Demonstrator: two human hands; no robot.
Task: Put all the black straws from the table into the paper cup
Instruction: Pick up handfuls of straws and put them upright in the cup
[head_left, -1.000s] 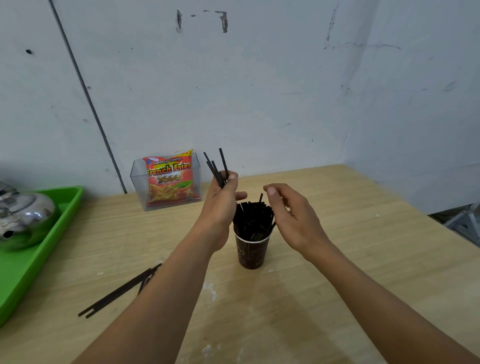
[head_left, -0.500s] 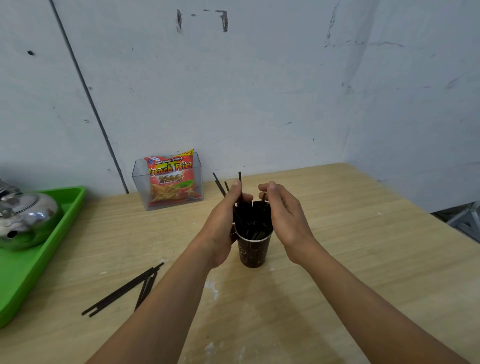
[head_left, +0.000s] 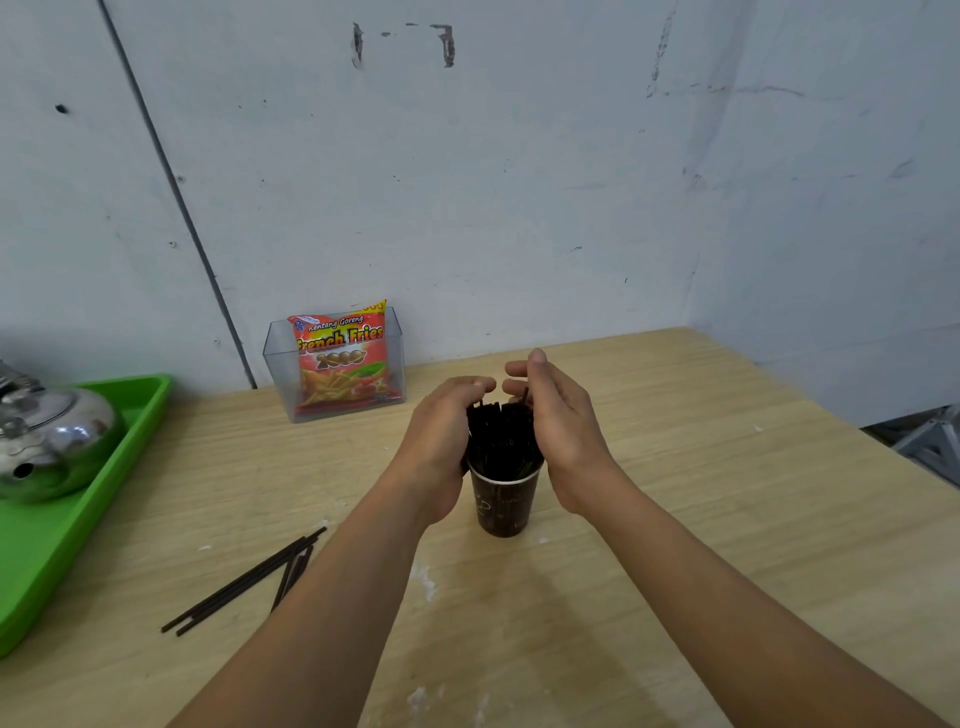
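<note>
A dark paper cup (head_left: 503, 506) stands at the middle of the wooden table (head_left: 727, 519), packed with upright black straws (head_left: 501, 436). My left hand (head_left: 441, 431) curls round the left side and top of that bundle. My right hand (head_left: 563, 431) lies against the bundle's right side with relaxed, nearly straight fingers. The fingertips of both hands almost meet above the straws. A few loose black straws (head_left: 244, 582) lie on the table to the left of my left forearm, partly hidden by it.
A green tray (head_left: 62, 545) with a metal kettle (head_left: 52, 441) sits at the left edge. A clear plastic box holding a French Fries snack bag (head_left: 340, 364) stands against the wall behind the cup. The table's right edge drops off at far right.
The straws my left hand held up above the cup have gone down into it. Both hands have closed in around the bundle from each side.
</note>
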